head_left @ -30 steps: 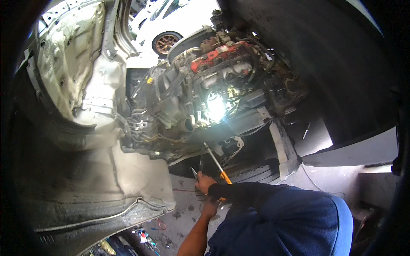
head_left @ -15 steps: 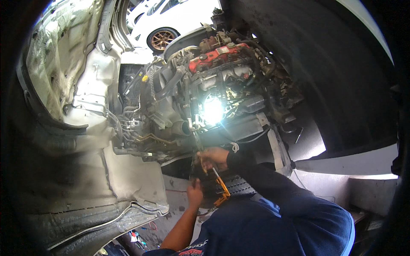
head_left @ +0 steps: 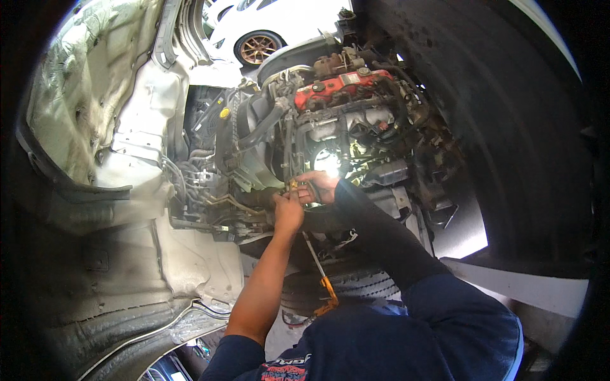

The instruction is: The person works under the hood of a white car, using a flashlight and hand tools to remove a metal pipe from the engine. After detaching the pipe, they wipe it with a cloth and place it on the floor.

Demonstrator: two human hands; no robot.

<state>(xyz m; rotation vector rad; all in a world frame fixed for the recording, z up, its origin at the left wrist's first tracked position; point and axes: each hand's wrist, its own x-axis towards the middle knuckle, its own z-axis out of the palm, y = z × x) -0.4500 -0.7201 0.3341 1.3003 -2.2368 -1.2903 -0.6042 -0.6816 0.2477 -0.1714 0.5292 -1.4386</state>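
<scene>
My left hand [head_left: 288, 213] and my right hand [head_left: 322, 186] meet at the near side of a truck engine, fingertips almost touching. Between them sits a small brass-coloured piece [head_left: 293, 185], pinched by my right hand; its exact kind is too small to tell. The left fingers are closed beside it, and what they grip is hidden. Beyond my right hand a bright work light [head_left: 330, 162] shines among the engine parts. Below the hands, a tool with an orange handle and silver shaft [head_left: 328, 289] leans upright near a tyre [head_left: 365, 284].
The engine has a red valve cover [head_left: 343, 87] and dark hoses. At the left stands a dirty cream body panel [head_left: 197, 260]. A large dark panel [head_left: 508, 146] rises at the right. Beyond the engine is a white car [head_left: 286, 25] with a bronze wheel.
Both hands have moved forward and up from beside the tyre to the engine's near edge, coming together. The orange-handled tool stays behind, and my right hand now stands close to the work light.
</scene>
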